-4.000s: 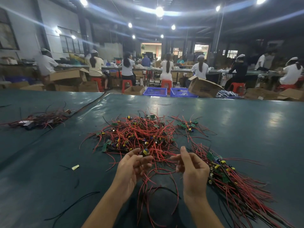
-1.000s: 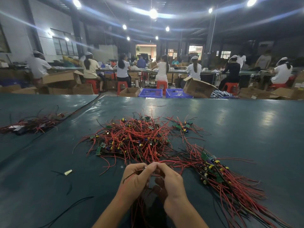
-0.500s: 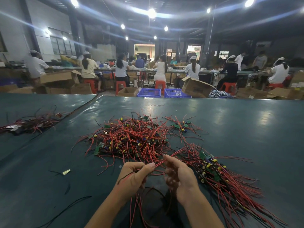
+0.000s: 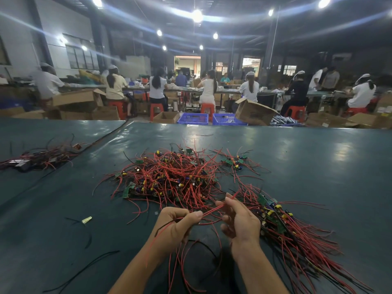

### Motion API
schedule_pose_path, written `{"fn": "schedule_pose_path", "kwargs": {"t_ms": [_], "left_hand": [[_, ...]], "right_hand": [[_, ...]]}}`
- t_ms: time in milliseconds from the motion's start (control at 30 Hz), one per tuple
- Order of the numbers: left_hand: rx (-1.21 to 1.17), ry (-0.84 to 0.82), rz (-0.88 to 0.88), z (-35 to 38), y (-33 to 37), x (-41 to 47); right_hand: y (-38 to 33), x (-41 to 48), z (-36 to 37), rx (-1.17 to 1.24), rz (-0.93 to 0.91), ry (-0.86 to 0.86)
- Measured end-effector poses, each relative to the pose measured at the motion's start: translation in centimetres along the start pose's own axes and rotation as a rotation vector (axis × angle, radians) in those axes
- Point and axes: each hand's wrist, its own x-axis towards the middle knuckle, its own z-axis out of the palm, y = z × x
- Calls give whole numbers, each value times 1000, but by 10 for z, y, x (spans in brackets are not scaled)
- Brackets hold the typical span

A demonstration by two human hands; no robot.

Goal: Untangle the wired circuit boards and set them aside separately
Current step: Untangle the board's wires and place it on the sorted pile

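Observation:
A tangled heap of small green circuit boards with red wires lies on the dark green table, in front of my hands. To the right lies a second pile of wired boards, its wires fanned toward me. My left hand grips a bunch of red wires in its curled fingers, thumb on top. My right hand pinches the same red wires between thumb and fingertips, a little to the right. The wires run taut between both hands. Any board at their ends is hidden beneath my hands.
A few wired boards lie apart at the back right. Another wire bundle sits far left on the neighbouring table. A small pale scrap and loose black wires lie at the left. People work at benches beyond.
My hands have drawn apart from a close pinch, stretching the red wires between them. Four seconds ago they were spread wider and my left hand held a board over the heap.

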Motion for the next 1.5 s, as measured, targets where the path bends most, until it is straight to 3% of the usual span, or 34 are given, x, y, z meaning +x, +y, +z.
{"fn": "schedule_pose_path", "kwargs": {"t_ms": [167,400,733,967,1133,1333,1400,1500], "left_hand": [[5,-6,-5,-2,-1,1],[-27,-14,-3,-4,-1,1],[-3,106,36,-1,-5,3],[41,114,-31,-4,-6,4],[-54,232,-10,-5,0,3],[-503,335,-147,-9,7,5],[-596,323,-175,-13,7,6],[-550,166,-191,-15,8,5]], "right_hand": [[-5,0,1,103,135,-31],[-4,-2,5,205,121,-58],[0,2,0,205,-54,-25],[0,5,-1,139,-180,50],[0,4,-3,71,-175,68],[-3,-1,-5,180,-68,-72],[-3,-2,-5,210,0,-133],[0,-5,1,55,27,-243]]}}
